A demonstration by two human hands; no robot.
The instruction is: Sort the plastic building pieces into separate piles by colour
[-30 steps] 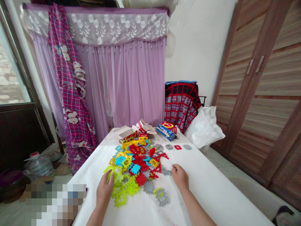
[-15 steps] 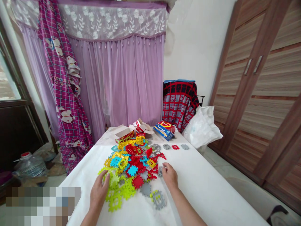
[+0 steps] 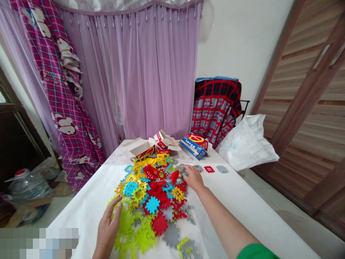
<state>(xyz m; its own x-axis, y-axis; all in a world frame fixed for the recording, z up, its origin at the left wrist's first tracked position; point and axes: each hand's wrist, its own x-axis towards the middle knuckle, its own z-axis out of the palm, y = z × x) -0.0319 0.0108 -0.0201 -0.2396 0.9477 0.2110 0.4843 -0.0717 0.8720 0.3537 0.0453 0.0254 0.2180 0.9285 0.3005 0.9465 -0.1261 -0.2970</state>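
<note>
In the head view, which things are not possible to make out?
Head view:
Pile, lower pieces: under the top ones.
White bag, inside: hidden by its sides.
Blue box, small print: too small.
Left hand, forearm: cut by bottom edge.
Right hand, whether it grips: fingertips too small.

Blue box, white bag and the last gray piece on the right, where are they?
Blue box [image 3: 192,148]: head view, on its printed side.
White bag [image 3: 242,145]: head view, its middle.
Gray piece [image 3: 222,169]: head view, its center.

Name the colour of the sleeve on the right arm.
Green; the green fabric sleeve shows best at the head view's bottom edge.
</note>
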